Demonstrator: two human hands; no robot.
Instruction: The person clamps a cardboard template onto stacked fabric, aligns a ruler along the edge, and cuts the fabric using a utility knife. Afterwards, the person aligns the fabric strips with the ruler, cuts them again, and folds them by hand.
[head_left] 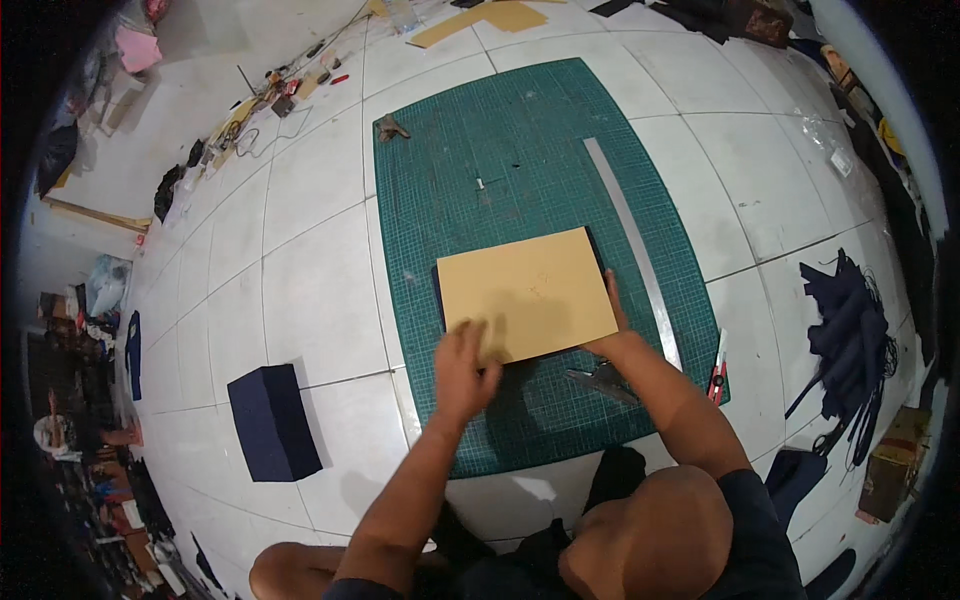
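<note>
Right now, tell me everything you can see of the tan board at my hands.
The tan board is a flat rectangle, apparently stiff card, with faint marks right of its middle. Dark navy material shows behind its left and right edges. It sits slightly askew over the green mat, and the shadow suggests it is raised. The left hand, blurred, is at its lower-left corner; the right hand holds its lower-right corner.

- Left hand (462, 372) at the near-left corner of the tan board (530, 290), fingers and thumb parted, blurred
- Right hand (618, 330) cups the board's near-right corner, fingers along its right side
- Bare left forearm (400, 510) and right forearm (685, 410) angle toward the board from its near side
</note>
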